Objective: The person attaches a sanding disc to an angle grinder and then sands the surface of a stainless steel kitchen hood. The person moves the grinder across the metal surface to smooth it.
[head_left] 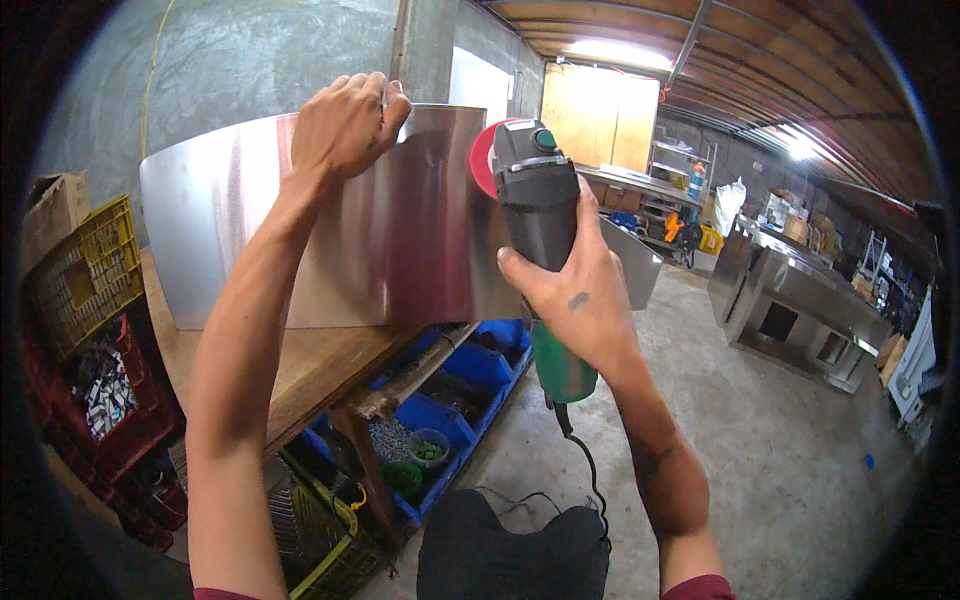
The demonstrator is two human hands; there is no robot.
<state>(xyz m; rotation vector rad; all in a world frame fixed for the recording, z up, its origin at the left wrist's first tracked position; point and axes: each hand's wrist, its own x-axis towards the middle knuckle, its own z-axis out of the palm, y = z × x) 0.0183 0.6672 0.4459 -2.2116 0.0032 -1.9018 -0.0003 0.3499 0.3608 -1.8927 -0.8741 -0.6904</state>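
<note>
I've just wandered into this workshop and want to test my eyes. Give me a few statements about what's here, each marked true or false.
1. The right hand holds a power tool fitted with a red disc. True.
2. The left hand is at the upper edge of a metal sheet. True.
3. The metal sheet lies flat. False: it stands on edge on a wooden table.
4. Only white bins sit low beside the table. False: blue bins are there.
5. The power tool is cordless. False: a black cord hangs from its green end.
</note>
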